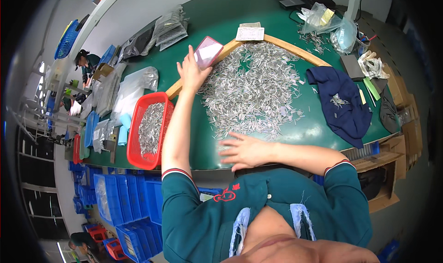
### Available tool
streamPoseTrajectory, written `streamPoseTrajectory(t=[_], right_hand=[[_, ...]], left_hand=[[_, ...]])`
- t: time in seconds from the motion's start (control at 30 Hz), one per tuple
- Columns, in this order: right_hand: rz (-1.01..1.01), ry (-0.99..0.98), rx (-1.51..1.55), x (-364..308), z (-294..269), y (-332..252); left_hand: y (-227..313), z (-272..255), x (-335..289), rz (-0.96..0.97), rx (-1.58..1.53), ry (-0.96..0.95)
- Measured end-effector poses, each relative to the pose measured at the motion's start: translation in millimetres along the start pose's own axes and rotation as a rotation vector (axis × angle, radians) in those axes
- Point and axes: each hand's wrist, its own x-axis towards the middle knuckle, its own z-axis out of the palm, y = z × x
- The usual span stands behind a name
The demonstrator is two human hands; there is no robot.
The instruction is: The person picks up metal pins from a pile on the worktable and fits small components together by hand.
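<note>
A large pile of small silvery metal pins [254, 87] is spread over the green tabletop [205, 147]. My left hand [191, 73] reaches to the far left of the pile, fingers spread, at the near edge of a phone in a pink case [209, 53]. The phone leans on a wooden strip [226, 50]; whether my thumb touches it or only lies beside it, I cannot tell. Flat and spread, my right hand [247, 151] is low over the table's near edge, just below the pile, holding nothing. A red plastic basket [134, 138] with more pins stands left of my left forearm.
Another wooden strip [295, 50] bounds the far right, with paper slips [250, 33] at the corner. Dark blue cloth [339, 106] lies at right, plastic bags [134, 90] at left. Blue bins [122, 198] stand below the table. Other people [87, 64] are farther left.
</note>
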Motion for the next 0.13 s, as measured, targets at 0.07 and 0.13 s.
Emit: streamPoseTrajectory(t=[0.07,0.13], right_hand=[[0.084,-0.003,-0.091,-2,-7,14],[0.337,0.037,-0.232,-6,-25,33]], left_hand=[[21,-8,-10,0.02,-0.103,0.094],[38,-10,-22,-0.011,-0.192,0.153]])
